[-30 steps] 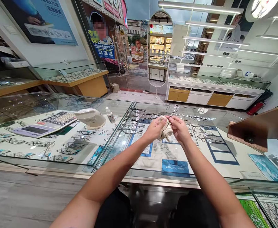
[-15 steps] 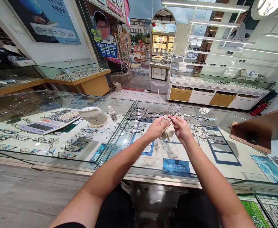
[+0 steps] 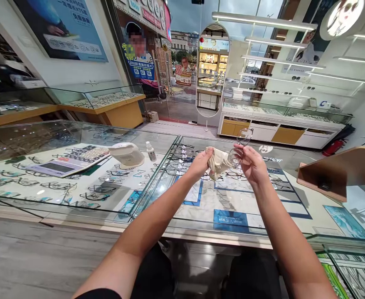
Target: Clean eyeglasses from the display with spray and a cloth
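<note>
My left hand point(image 3: 201, 162) pinches a cream cloth point(image 3: 219, 162) that hangs from its fingers above the glass display case. Just right of the cloth, my right hand point(image 3: 253, 163) grips a pair of thin-framed eyeglasses point(image 3: 234, 158) by one side. One lens sits beside the cloth's right edge, and the other sticks up above my right fingers. Whether the cloth touches the lens is hard to tell. Rows of spectacle frames lie under the glass below both hands.
On the left part of the case are a calculator point(image 3: 57, 166), a white device point(image 3: 127, 155) and a small spray bottle point(image 3: 151, 151). A brown wooden stand point(image 3: 338, 172) is at the right. An oval mirror point(image 3: 207, 114) stands beyond the case.
My hands have moved apart, the right one going rightward with the eyeglasses. The cloth, bunched round them before, now hangs from my left hand, and the lenses show.
</note>
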